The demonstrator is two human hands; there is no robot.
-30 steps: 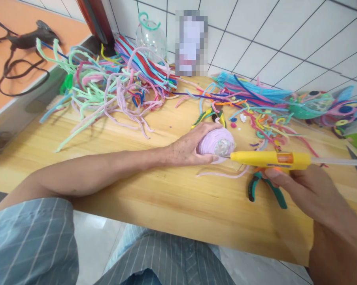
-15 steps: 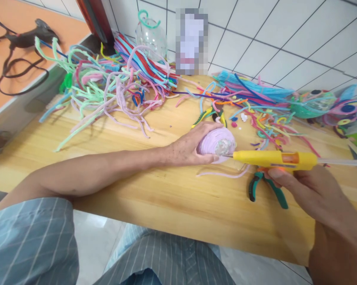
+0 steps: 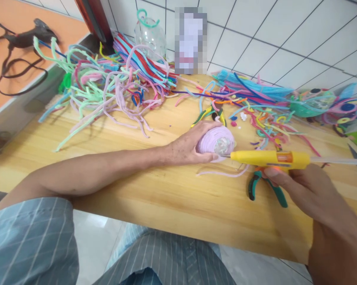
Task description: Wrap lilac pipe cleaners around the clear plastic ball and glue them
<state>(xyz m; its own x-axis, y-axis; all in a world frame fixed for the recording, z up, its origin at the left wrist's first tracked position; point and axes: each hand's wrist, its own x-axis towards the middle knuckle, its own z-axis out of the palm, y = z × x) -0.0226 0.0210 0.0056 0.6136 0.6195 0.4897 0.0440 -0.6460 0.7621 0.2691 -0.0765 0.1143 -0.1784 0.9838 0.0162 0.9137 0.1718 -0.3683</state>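
The left hand point(image 3: 186, 148) is clamped around a lilac wrapped ball point(image 3: 216, 141), which sits on the bench point(image 3: 166, 198) and shows just past its fingertips. The right hand point(image 3: 303, 190) is closed on a yellow glue gun point(image 3: 270, 159), whose nozzle reaches out beyond that hand's thumb and touches the ball. Teal pliers point(image 3: 254, 188) lie just beside its fingers.
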